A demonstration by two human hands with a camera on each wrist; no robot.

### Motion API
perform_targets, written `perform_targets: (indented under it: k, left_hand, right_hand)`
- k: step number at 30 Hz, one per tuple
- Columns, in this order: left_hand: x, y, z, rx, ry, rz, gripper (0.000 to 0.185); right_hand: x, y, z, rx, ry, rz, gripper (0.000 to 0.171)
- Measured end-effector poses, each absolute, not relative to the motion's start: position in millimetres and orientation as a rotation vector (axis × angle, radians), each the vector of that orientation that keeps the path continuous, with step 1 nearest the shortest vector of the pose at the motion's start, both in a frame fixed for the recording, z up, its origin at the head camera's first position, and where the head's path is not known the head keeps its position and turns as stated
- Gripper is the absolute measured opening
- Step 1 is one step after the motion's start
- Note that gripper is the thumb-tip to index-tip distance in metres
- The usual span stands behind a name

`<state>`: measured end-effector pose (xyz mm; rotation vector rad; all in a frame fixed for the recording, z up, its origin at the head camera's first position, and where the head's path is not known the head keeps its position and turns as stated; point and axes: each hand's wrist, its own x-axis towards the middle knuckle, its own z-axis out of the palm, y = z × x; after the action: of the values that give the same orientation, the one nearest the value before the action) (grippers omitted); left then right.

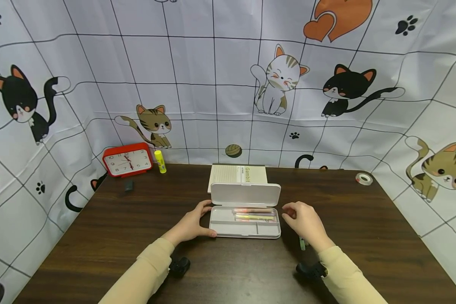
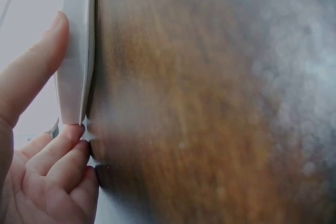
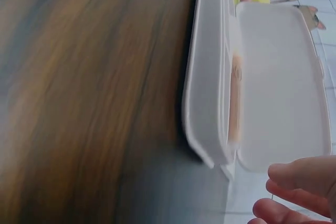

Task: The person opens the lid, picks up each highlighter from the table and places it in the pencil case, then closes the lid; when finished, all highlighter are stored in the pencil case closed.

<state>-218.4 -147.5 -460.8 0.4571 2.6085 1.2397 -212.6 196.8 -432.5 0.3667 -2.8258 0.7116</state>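
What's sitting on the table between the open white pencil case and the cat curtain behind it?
In the head view, a notebook lies flat just behind the pencil case, partly hidden by its raised lid. Beyond it, bare table runs to the curtain.

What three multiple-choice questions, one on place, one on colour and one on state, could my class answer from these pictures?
1. Where does the notebook lie?
A. behind the pencil case
B. left of the clock
C. under the tape roll

2. What colour is the clock's frame?
A. blue
B. red
C. green

3. How is the pencil case's lid?
A. closed
B. taken off
C. open, standing up

Answers: 1 A, it sits just beyond the raised lid. 2 B, red rim around a white dial. 3 C, the pens inside show, while the left hand holds the case's end.
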Motion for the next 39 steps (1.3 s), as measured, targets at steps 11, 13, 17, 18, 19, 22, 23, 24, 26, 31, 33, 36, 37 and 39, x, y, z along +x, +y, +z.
perform_targets:
  k: [11,13,17,18,19,22,23,24,26,31,33,36,37,39]
  left_hand:
    - [-218,-147,-461,0.455,2.602,1.244,0.103]
    - [-219,-147,-461,0.456,2.603,1.242,0.103]
    - [-219,-146,-460,0.452,2.603,1.242,0.103]
    - [-219,-146,-460,0.452,2.603,1.242,0.103]
    - [-219,-146,-461,0.452,2.603,1.243,0.103]
    - [-220,-146,-462,0.452,2.602,1.241,0.103]
    - [-220,-147,-462,0.453,2.601,1.242,0.102]
    - [-220,-147,-463,0.456,2.600,1.245,0.102]
    - [-220,-147,-463,0.458,2.594,1.252,0.102]
    - [-219,-148,-463,0.460,2.590,1.258,0.102]
    - [-219,-148,-463,0.457,2.595,1.254,0.102]
    - [-219,-148,-462,0.456,2.596,1.253,0.102]
    - [-219,-148,-463,0.455,2.595,1.255,0.101]
    - [-218,-147,-463,0.455,2.592,1.257,0.101]
  right_hand:
    - [-206,227,-436,0.315,-2.838,0.706,0.015]
    - [-206,232,-437,0.310,-2.830,0.708,0.015]
    - [-204,240,-439,0.279,-2.837,0.712,0.017]
    - [-204,242,-440,0.273,-2.840,0.708,0.018]
    - [-203,245,-441,0.266,-2.846,0.709,0.019]
    - [-202,251,-444,0.261,-2.858,0.723,0.021]
    - [-201,252,-445,0.256,-2.865,0.730,0.021]
    - [-200,254,-446,0.250,-2.871,0.738,0.022]
    - [-199,257,-447,0.238,-2.886,0.752,0.022]
    - [-197,261,-450,0.200,-2.931,0.775,0.024]
    - [-197,261,-450,0.199,-2.949,0.788,0.026]
    - [-196,261,-451,0.200,-2.965,0.800,0.028]
    - [-196,261,-451,0.201,-2.965,0.800,0.028]
    - [-197,261,-451,0.199,-2.966,0.797,0.028]
